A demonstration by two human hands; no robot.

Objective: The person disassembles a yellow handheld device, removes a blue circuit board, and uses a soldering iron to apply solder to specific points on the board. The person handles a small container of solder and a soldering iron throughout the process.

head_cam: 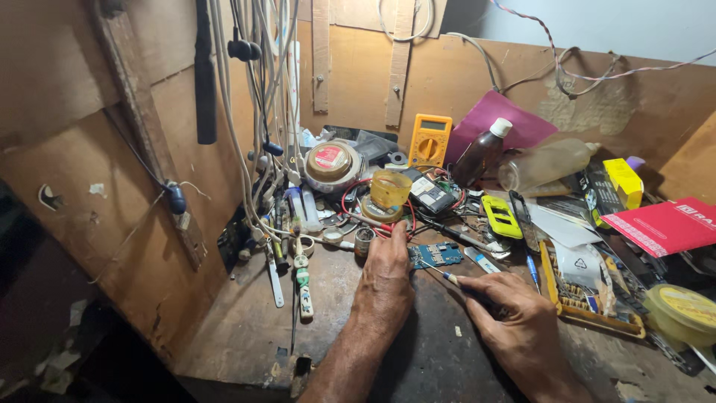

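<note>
A small blue circuit board [437,255] lies on the dark worn bench. My left hand [386,275] rests on the bench with its fingers pressed onto the board's left edge. My right hand [507,317] grips a thin tool with a blue-and-white handle [450,277], whose metal tip points left at the board. Red and black wires [388,227] curl just behind my left hand.
Behind the board stand a yellow multimeter [430,139], a brown bottle with a white cap [482,153], a clear plastic bottle [544,165], a round tin [329,162] and an amber tape roll [390,188]. A yellow-green phone case [501,216], parts tray [589,295] and red packet [664,224] lie right. Cables hang left.
</note>
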